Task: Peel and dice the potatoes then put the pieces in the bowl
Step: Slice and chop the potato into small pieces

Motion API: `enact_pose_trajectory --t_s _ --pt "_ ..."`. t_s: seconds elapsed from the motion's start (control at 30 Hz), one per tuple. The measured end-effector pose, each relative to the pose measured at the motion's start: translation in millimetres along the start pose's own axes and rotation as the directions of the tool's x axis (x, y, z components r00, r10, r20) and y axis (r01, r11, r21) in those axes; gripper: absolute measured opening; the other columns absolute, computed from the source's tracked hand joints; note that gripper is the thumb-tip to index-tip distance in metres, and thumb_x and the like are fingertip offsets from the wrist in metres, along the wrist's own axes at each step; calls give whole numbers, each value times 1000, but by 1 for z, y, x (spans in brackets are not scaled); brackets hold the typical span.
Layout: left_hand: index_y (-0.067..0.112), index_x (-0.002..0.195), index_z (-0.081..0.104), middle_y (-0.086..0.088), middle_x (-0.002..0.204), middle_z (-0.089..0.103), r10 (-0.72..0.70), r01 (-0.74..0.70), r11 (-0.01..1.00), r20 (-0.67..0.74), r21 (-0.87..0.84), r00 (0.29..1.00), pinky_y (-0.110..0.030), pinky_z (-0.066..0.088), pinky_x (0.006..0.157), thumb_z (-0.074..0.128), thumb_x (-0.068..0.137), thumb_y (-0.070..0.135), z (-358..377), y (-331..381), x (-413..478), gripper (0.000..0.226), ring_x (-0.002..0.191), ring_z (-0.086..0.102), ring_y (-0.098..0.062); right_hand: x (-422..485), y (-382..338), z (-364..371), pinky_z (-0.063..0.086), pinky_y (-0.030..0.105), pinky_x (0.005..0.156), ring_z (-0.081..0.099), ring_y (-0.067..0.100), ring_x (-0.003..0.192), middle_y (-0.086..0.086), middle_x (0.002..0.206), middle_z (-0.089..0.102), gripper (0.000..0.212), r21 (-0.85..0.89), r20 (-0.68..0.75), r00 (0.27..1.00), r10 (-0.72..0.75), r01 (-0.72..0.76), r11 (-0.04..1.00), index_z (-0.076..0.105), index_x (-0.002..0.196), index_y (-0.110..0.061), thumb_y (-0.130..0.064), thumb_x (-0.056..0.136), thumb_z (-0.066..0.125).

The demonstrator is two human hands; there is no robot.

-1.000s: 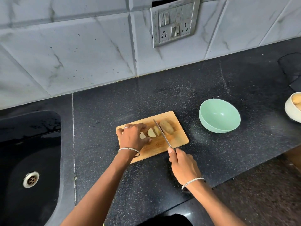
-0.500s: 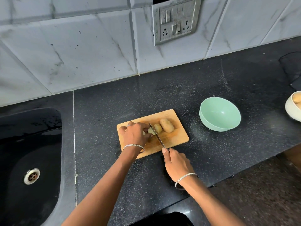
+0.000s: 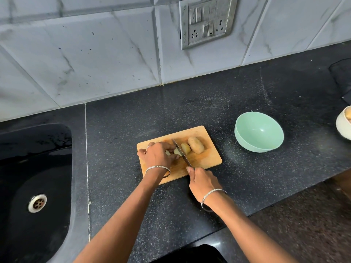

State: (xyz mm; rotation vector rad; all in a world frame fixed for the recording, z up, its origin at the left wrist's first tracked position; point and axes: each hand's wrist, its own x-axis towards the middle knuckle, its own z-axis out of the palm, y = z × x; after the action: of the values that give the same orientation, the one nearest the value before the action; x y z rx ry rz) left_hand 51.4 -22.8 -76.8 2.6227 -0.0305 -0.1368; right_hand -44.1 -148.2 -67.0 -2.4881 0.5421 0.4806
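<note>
1. Two hands are busy at the cutting board (image 3: 209,160). Our left hand (image 3: 159,156) curls over a pale potato piece (image 3: 177,151) and pins it down. Our right hand (image 3: 204,183) is wrapped round the handle of the knife (image 3: 182,155).
2. We judge the main danger to be the blade, which stands right beside the left hand. A slip on wet flesh could nick it (tucked fingertips would help).
3. The pinned piece is small and rounded, so pressure may roll it and leave uneven dice.
4. Two more pieces, a small slice (image 3: 185,148) and a bigger chunk (image 3: 196,145), lie just right of the blade. A sideways sweep could push them onto the table (image 3: 247,186).
5. The green bowl (image 3: 260,133) stands empty, well apart on the right, so pieces may drop on the way.
</note>
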Motion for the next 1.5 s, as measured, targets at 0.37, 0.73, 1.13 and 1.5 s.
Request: enact_pose_trajectory --t_s 0.37,0.73,1.13,1.5 --pt "39 98 72 12 89 70 23 -23 1000 -26 6 999 -50 27 98 79 70 44 4 -5 0 29 110 47 -16 -26 22 6 47 42 82 60 37 103 13 110 63 51 -65 -7 1000 -11 11 998 58 108 -17 -52 102 21" --pt "39 98 69 21 89 70 60 -61 998 -89 -11 994 -47 29 96 83 65 43 5 -8 -6 37 107 50 -12 -30 16 -5 39 40 71 59 39 99 14 102 63 46 -6 -52 997 -57 56 998 50 91 -19 -51 102 19" --pt "39 99 71 14 100 70 31 -22 994 -86 105 996 -49 23 96 76 76 42 3 -1 -9 24 111 49 -18 -20 9 6 44 42 77 59 39 101 14 107 63 50 -2 -29 998 -53 53 999 55 101 -16 -51 102 20" --pt "38 88 72 12 90 69 -12 14 999 -36 48 999 -51 17 102 79 73 40 1 -3 -1 16 113 48 -16 -8 -2 8 46 39 78 60 36 104 11 113 64 49 -53 -21 1000 -22 21 998 59 111 -16 -50 102 24"
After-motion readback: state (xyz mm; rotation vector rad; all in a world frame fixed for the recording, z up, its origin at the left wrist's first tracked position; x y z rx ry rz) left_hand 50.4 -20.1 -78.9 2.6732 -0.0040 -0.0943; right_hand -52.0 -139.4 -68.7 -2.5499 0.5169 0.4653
